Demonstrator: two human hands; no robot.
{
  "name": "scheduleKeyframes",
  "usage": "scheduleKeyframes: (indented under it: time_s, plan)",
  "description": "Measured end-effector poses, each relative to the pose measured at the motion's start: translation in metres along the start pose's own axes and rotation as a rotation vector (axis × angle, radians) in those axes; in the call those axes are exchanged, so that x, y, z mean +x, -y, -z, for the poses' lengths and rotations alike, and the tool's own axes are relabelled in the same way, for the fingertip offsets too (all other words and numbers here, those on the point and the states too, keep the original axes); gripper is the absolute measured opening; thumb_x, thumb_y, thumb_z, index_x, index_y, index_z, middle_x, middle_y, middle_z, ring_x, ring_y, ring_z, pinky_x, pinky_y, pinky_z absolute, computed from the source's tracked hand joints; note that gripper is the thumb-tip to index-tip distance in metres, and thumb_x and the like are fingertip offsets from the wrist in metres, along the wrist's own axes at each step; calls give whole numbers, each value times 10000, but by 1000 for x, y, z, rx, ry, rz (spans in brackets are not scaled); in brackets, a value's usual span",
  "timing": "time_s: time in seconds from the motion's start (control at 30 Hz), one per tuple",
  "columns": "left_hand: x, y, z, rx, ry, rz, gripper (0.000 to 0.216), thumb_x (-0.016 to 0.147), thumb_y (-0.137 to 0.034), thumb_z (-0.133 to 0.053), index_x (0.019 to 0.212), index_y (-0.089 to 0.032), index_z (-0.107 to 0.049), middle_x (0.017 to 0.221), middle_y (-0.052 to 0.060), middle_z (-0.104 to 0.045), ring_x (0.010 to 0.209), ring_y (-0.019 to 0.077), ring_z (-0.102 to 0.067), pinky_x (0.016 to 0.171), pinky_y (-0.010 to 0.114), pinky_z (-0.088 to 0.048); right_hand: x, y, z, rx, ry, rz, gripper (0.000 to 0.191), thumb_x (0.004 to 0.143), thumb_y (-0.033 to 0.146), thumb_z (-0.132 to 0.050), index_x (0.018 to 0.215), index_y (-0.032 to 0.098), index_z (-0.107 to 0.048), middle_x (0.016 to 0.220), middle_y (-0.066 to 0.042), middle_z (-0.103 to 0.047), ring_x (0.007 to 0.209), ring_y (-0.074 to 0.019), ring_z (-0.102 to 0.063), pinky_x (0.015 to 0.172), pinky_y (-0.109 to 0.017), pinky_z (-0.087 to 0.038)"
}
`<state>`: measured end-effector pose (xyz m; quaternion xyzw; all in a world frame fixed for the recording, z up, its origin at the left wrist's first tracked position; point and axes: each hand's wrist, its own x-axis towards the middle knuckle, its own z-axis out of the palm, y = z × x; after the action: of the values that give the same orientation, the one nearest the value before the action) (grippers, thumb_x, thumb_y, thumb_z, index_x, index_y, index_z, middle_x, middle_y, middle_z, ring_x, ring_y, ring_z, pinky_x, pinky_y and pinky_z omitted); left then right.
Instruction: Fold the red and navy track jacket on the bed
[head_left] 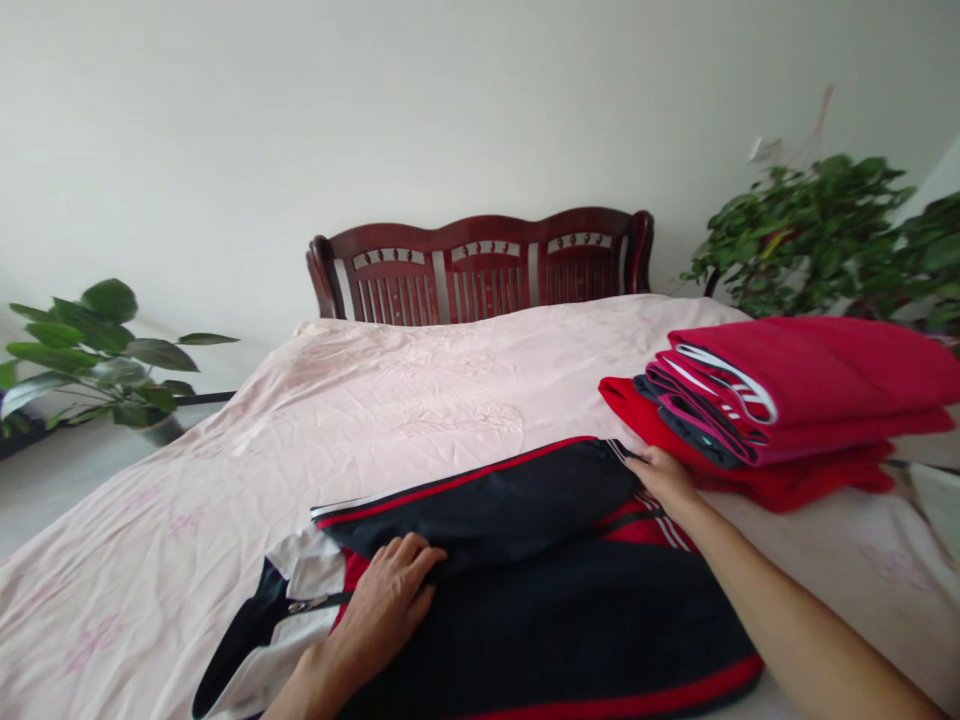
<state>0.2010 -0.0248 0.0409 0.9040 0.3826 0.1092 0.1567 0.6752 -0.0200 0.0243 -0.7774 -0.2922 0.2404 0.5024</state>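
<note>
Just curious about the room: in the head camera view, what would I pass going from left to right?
Leafy plant → left hand on the dark jacket → right hand → stack of folded red clothes → bushy green plant.

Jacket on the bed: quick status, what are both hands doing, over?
Left hand flat on navy track jacket, near the collar. Right hand at the folded sleeve's cuff. Folded red clothes stack close beside the right hand.
</note>
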Motion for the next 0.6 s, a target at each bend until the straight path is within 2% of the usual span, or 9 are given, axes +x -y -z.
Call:
scheduleKeyframes:
  time_s: [0.07, 0.13, 0.2, 0.27, 0.33, 0.43, 0.47, 0.53, 0.6]
  plan:
    - [-10, 3, -5, -44, -53, 9, 494, 882, -180, -537, 1348, -341, -509, 1306, 54, -556, 1163, 248, -553, 999, 403, -437, -2, 5, 6, -125, -41, 38, 230, 665, 228, -731, 885, 178, -690, 827, -74, -723, 880, -263, -674, 729, -308, -487]
    - [-24, 8, -10, -84, -143, 72, 493, 912, -222, -526, 1390, -316, -445, 1379, 73, -500, 1244, 245, -519, 1047, 397, -425, -15, 12, 12, -363, -117, 163, 355, 711, 249, -715, 1055, 173, -672, 1066, -141, -705, 1051, -314, -636, 850, -377, -480]
    - [-39, 11, -13, -87, -225, 213, 414, 933, -284, -517, 1341, -261, -451, 1333, 98, -518, 1217, 252, -548, 1026, 403, -444, -40, 18, 12, -616, -210, 389, 429, 786, 265, -651, 1202, 166, -619, 1228, -185, -637, 1144, -346, -586, 923, -441, -454]
    - [-48, 10, -13, -65, -236, 368, 310, 946, -353, -507, 1229, -225, -492, 1225, 101, -574, 1117, 260, -611, 954, 406, -477, -72, 23, 5, -703, -230, 626, 385, 846, 252, -570, 1221, 171, -600, 1241, -173, -624, 1151, -327, -573, 952, -447, -443]
    - [-51, 6, -9, -42, -171, 471, 244, 952, -402, -496, 1111, -220, -530, 1124, 85, -626, 1014, 260, -658, 871, 390, -495, -107, 26, -8, -668, -84, 777, 256, 901, 243, -491, 1111, 206, -634, 1123, -112, -669, 1059, -268, -610, 920, -402, -465]
    - [-43, -5, 0, -75, -44, 532, 253, 948, -439, -506, 1068, -225, -567, 1049, 66, -697, 982, 267, -691, 814, 359, -489, -152, 24, -34, -707, 234, 866, 207, 952, 276, -459, 955, 240, -663, 959, -48, -686, 918, -230, -632, 836, -382, -486]
    - [-39, -9, 3, -96, -15, 546, 268, 936, -444, -528, 1084, -227, -582, 1034, 62, -716, 986, 273, -696, 808, 354, -484, -162, 23, -41, -746, 273, 878, 192, 949, 292, -486, 959, 238, -670, 955, -49, -683, 910, -240, -628, 827, -397, -486]
    - [-35, -16, 7, -159, 7, 535, 260, 912, -416, -576, 1099, -241, -622, 1021, 44, -741, 996, 270, -698, 809, 334, -475, -176, 21, -52, -787, 254, 896, 173, 923, 305, -558, 1023, 220, -670, 996, -68, -675, 935, -267, -619, 830, -428, -484]
    - [-38, -23, 8, -239, -8, 420, 185, 905, -350, -593, 1047, -258, -666, 997, 15, -748, 968, 232, -700, 800, 293, -468, -182, 22, -56, -748, 221, 909, 191, 903, 286, -600, 1068, 210, -656, 1033, -79, -666, 962, -273, -610, 844, -434, -482]
